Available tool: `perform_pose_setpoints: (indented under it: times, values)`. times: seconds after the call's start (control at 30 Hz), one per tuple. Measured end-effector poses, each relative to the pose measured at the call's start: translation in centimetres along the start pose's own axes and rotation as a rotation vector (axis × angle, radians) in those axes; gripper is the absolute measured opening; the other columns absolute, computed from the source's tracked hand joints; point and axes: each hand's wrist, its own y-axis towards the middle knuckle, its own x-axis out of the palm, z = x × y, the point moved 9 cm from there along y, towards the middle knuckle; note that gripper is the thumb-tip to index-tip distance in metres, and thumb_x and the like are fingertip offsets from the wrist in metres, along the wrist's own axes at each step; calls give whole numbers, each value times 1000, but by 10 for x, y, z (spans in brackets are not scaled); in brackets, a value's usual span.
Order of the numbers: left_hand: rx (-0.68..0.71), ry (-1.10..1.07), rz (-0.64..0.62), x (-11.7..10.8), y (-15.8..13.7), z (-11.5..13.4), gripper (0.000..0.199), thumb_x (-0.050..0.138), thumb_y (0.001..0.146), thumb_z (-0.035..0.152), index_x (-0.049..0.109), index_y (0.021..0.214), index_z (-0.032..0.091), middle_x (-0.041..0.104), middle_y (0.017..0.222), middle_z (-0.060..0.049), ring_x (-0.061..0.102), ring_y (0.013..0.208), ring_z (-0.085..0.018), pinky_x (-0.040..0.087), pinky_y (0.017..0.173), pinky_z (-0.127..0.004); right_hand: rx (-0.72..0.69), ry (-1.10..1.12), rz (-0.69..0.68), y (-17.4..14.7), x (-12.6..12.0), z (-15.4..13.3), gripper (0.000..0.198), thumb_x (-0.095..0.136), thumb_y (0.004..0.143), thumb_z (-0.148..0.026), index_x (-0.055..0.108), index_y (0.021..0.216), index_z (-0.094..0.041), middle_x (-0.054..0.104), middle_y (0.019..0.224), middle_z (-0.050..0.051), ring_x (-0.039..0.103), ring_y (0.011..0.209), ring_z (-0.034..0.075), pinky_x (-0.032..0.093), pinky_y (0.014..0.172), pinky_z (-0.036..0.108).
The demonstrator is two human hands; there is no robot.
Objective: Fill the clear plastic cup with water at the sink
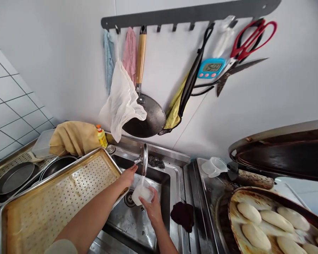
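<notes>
- Your right hand [153, 208] is closed round a small translucent plastic cup [142, 193], held over the stainless steel sink [161, 183] directly beneath the spout, where a thin stream of water runs into it.
- Your left hand [127, 175] reaches across with its fingers stretched out to the curved chrome tap [144, 159]; it touches the lever side and holds nothing else.
- The step in hand looks like filling or rinsing the cup under running water. The next move likely calls for keeping the cup level under the stream and working the tap gently with the left hand so the water does not splash.
- Just left of your arms a large perforated steel tray [58, 197] leans over the sink's edge; right of the sink a dark cloth [183, 214] lies on the steel worktop [193, 197].
- Further right, a round griddle pan [234, 225] carries pale oval dough pieces [249, 211], its heavy lid [281, 151] raised behind it, with a clear measuring cup [214, 166] nearby.
- At the back left, dark round pans [14, 178] sit in another tray beside a yellow cloth [74, 135] and a small yellow bottle [102, 135].
- On the white wall a grey hook rail [190, 13] holds cloths, a wooden-handled black pan [145, 116], a blue digital timer [211, 67] and red-handled scissors [249, 42].
</notes>
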Motion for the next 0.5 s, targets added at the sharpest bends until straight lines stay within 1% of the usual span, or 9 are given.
perform_pose_setpoints:
  times: [0.13, 0.3, 0.5]
  values:
    - [7, 48, 0, 6, 1, -5, 59, 73, 90, 35, 57, 143, 18, 40, 168, -14, 35, 157, -33, 24, 131, -60, -8, -21, 21, -5, -3, 7, 82, 84, 66, -46, 50, 136, -19, 69, 130, 15, 71, 112, 32, 60, 98, 43]
    - [-5, 77, -1, 13, 4, -5, 60, 73, 90, 37, 55, 146, 21, 38, 168, -14, 32, 158, -33, 25, 131, -60, 3, -91, 86, -11, -10, 14, 78, 82, 66, -47, 53, 133, -19, 72, 122, 12, 71, 109, 32, 59, 98, 44]
    - [-41, 115, -24, 17, 5, -2, 62, 73, 90, 37, 53, 147, 22, 37, 169, -14, 31, 158, -34, 26, 130, -61, -7, -205, 134, -16, -17, 4, 63, 80, 65, -47, 62, 120, -22, 78, 103, 7, 75, 90, 32, 62, 82, 43]
